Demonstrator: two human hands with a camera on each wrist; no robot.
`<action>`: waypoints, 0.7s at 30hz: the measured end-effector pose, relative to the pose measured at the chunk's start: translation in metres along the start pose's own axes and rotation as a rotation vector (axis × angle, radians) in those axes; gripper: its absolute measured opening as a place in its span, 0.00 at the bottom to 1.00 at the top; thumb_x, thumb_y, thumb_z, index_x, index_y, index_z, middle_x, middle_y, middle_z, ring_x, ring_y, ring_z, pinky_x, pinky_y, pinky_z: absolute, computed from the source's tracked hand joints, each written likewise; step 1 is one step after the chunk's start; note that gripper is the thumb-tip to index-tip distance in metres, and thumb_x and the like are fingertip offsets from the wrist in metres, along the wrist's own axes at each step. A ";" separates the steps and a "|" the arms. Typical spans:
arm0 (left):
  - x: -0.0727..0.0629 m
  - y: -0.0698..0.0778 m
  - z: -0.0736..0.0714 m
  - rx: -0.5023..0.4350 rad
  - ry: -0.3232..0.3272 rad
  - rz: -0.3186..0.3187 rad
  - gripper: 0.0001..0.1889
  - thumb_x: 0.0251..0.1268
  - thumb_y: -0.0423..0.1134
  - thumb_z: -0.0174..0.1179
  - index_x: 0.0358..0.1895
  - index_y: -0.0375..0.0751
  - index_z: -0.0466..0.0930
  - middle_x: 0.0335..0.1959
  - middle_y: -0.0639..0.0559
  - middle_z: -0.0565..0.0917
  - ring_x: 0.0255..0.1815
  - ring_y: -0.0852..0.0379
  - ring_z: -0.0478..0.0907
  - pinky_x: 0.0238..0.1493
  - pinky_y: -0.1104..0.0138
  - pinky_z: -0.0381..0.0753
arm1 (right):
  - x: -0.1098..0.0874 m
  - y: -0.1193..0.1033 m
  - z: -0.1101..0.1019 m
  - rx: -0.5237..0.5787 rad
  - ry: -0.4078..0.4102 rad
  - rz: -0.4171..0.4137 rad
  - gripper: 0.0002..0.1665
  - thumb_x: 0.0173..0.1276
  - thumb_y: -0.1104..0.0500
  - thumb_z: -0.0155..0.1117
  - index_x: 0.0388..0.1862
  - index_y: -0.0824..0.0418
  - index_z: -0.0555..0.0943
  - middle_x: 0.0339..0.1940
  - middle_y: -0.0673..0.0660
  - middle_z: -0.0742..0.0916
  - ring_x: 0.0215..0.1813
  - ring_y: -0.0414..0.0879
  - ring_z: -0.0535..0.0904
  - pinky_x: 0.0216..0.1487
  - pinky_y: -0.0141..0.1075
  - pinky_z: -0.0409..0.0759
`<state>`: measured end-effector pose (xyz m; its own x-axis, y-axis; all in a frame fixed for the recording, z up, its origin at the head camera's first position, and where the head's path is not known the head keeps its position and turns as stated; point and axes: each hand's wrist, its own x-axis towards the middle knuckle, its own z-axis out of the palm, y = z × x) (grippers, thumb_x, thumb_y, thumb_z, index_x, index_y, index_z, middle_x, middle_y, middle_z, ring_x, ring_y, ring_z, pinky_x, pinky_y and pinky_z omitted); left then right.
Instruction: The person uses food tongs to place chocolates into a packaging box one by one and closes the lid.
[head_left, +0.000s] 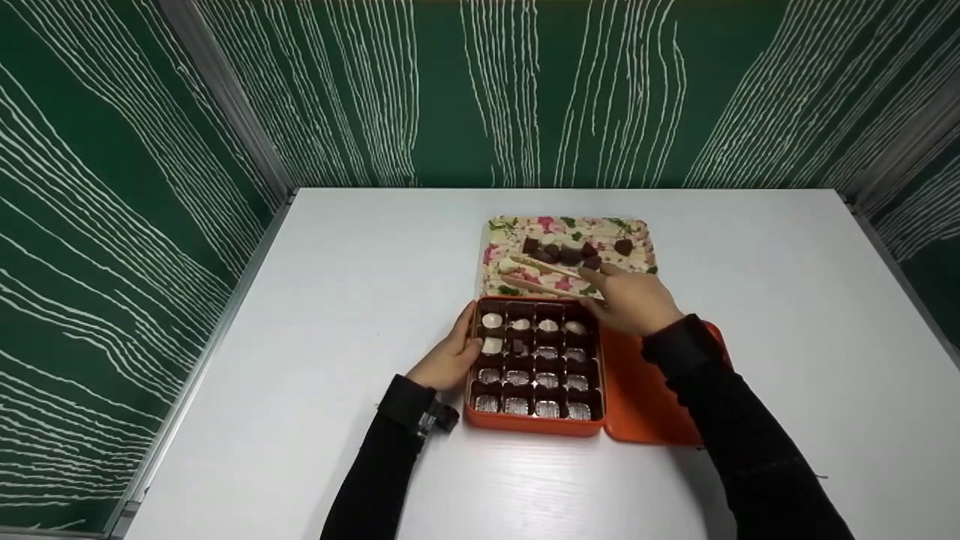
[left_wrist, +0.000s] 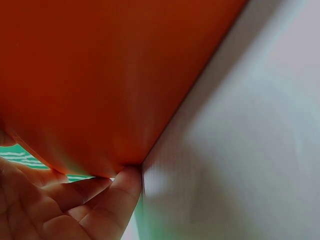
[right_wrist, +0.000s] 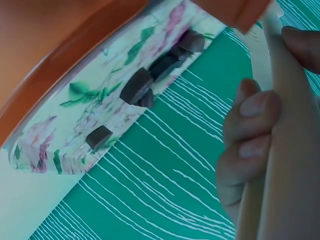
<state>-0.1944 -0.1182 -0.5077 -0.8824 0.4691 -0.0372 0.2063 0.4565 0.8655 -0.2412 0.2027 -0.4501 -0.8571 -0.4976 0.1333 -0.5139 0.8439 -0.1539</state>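
My right hand (head_left: 637, 301) grips a pair of wooden tongs (head_left: 551, 288). The tong tips flank a white chocolate (head_left: 508, 265) on the floral tray (head_left: 643, 264). My left hand (head_left: 448, 356) touches the left side of an orange box (head_left: 532, 424), fingers along its outer wall and thumb at the rim. In the left wrist view, fingertips (left_wrist: 127, 175) lie against the box wall near the table. A brown divided insert lines the box. White chocolates (head_left: 492, 321) fill its back row; a white square and a dark chocolate (head_left: 519, 346) sit in the second row.
Dark chocolates (head_left: 570, 256) are clustered on the tray behind the box, and one dark chocolate (head_left: 623, 247) lies apart at its right. An orange lid (head_left: 645, 397) lies right of the box, partly under my right arm. Green panels with white lines surround the white table (head_left: 337, 300).
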 end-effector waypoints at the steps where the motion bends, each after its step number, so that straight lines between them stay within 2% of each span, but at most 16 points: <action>1: 0.000 0.000 0.000 -0.003 0.002 0.004 0.37 0.81 0.36 0.41 0.83 0.31 0.32 0.81 0.26 0.47 0.80 0.32 0.52 0.80 0.49 0.52 | 0.003 -0.001 0.001 -0.013 -0.003 0.004 0.31 0.77 0.53 0.63 0.73 0.64 0.74 0.59 0.73 0.83 0.21 0.51 0.73 0.24 0.43 0.66; 6: 0.001 -0.001 0.000 -0.006 0.004 0.005 0.37 0.81 0.35 0.41 0.83 0.32 0.32 0.81 0.27 0.47 0.80 0.34 0.52 0.80 0.50 0.52 | 0.013 -0.004 0.006 -0.063 -0.021 0.023 0.30 0.77 0.53 0.63 0.73 0.63 0.74 0.62 0.73 0.81 0.19 0.50 0.69 0.23 0.41 0.60; 13: 0.001 -0.001 0.000 -0.004 0.018 -0.003 0.37 0.81 0.36 0.42 0.83 0.32 0.33 0.81 0.26 0.48 0.79 0.32 0.53 0.80 0.49 0.51 | 0.022 -0.006 0.011 -0.100 0.041 -0.006 0.27 0.77 0.55 0.63 0.71 0.65 0.77 0.46 0.68 0.83 0.19 0.50 0.65 0.27 0.42 0.57; 19: 0.000 0.000 0.000 0.015 0.020 -0.029 0.37 0.81 0.37 0.42 0.83 0.34 0.33 0.81 0.28 0.48 0.79 0.33 0.54 0.80 0.50 0.51 | 0.025 -0.004 0.015 -0.109 0.059 0.005 0.27 0.77 0.55 0.63 0.70 0.64 0.78 0.55 0.71 0.85 0.18 0.54 0.70 0.24 0.44 0.62; 21: 0.001 0.000 0.000 0.020 0.019 -0.039 0.37 0.82 0.37 0.42 0.83 0.35 0.33 0.82 0.29 0.48 0.79 0.33 0.54 0.80 0.50 0.52 | 0.026 -0.004 0.016 -0.115 0.067 0.006 0.26 0.77 0.54 0.63 0.69 0.64 0.79 0.52 0.71 0.86 0.19 0.55 0.71 0.24 0.45 0.64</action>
<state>-0.1948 -0.1178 -0.5074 -0.8977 0.4364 -0.0609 0.1798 0.4889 0.8536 -0.2617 0.1834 -0.4622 -0.8538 -0.4811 0.1989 -0.4979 0.8662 -0.0426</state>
